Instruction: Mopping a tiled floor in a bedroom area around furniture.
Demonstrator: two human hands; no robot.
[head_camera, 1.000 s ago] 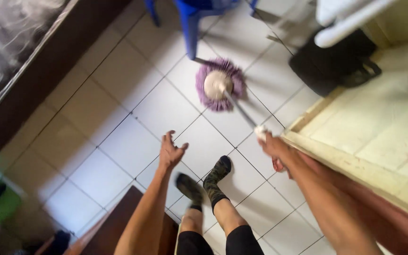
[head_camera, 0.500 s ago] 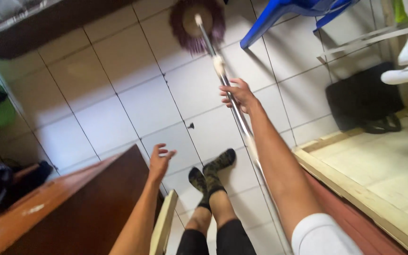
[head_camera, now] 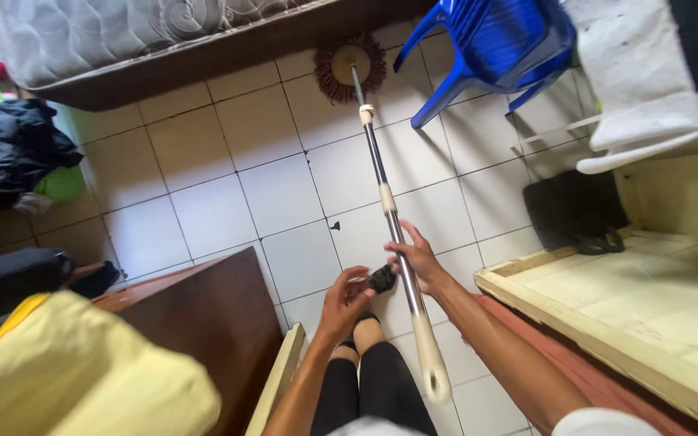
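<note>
Left hand (head_camera: 343, 300) half-curled, fingers loose, empty, just beside the pole. One mop (head_camera: 389, 214): long axis near vertical in the view, tilted slightly, round purple head (head_camera: 350, 66) pointing away on the tiled floor (head_camera: 195, 161) at the mattress (head_camera: 107, 36) edge, grip end toward the person. Right hand (head_camera: 418, 260) wrapped around the mid-pole. One blue chair (head_camera: 498, 44) to the right.

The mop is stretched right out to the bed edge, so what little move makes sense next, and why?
Probably bring the left hand onto the mop handle, then draw it back. Only the right hand grips the pole, mid-shaft, while the mop head sits far out against the bed base beside the blue chair. The left hand hovers open near the pole, touching nothing clearly.
</note>
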